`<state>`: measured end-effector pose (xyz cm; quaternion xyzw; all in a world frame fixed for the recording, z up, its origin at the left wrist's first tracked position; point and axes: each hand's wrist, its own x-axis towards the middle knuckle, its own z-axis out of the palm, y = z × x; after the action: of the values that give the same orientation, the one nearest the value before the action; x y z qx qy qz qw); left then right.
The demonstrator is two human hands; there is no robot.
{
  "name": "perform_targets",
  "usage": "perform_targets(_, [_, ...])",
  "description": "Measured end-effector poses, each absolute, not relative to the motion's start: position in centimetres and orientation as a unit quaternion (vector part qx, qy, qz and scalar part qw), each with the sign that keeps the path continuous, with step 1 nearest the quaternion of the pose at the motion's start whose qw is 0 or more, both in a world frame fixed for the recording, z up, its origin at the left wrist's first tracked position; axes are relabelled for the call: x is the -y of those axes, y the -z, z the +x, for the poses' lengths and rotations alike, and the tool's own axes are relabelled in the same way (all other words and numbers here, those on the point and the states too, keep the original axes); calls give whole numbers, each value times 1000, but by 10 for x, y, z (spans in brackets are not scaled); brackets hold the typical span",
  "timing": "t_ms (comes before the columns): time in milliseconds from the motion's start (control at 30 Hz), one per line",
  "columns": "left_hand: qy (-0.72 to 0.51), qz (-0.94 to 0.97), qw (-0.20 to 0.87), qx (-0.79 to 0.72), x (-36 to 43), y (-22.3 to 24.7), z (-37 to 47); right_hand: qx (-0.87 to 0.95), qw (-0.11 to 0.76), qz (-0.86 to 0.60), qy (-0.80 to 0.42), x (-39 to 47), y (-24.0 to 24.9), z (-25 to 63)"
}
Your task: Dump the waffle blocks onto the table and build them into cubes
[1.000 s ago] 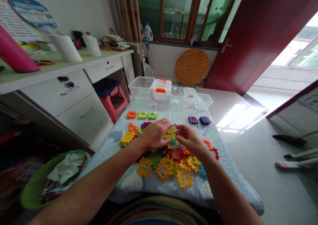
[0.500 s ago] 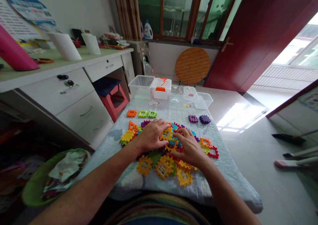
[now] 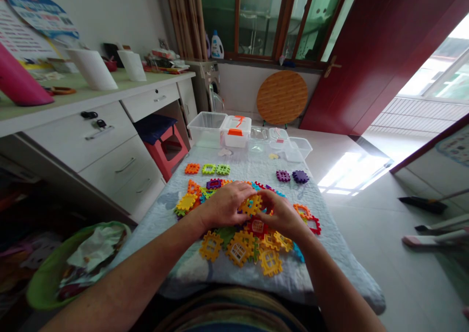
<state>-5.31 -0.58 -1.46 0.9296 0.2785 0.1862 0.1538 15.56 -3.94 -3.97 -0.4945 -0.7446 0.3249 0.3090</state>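
My left hand (image 3: 227, 206) is closed on a yellow square interlocking tile (image 3: 252, 205) with toothed edges, just above a heap of similar plastic tiles. My right hand (image 3: 281, 215) meets the same tile from the right, its fingers and thumb curled about that edge. Whether a second tile lies behind the first cannot be made out. Beneath the hands shows a red window tile (image 3: 258, 227). Closer to my body lie several yellow tiles, among them a window tile (image 3: 240, 250) and another (image 3: 271, 262). Both hands cover part of the heap.
Beyond the heap, an orange tile (image 3: 192, 168) and two green ones form a row at left; two purple tiles (image 3: 283, 176) lie at right. Clear plastic boxes (image 3: 207, 126) line the table's far end. A stool (image 3: 166, 143) and a green basket (image 3: 40, 285) stand to the left.
My right hand has come up from the heap to the tile in my left hand, and the two hands are closer together. More of the red window tile shows beneath them.
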Motion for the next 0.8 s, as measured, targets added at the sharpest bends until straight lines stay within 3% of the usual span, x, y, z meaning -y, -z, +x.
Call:
perform_targets(133, [-189,928,132,-292,4,14,-51,659,372,-436,-487,35,51,152])
perform_targets(267, [-195,923,111,-313,3,15,-47,596,422,-373,-572,32,53,146])
perform_targets(800, [-165,932,95,-308,-18,3,-42,616,397,-343,-587,17,45,154])
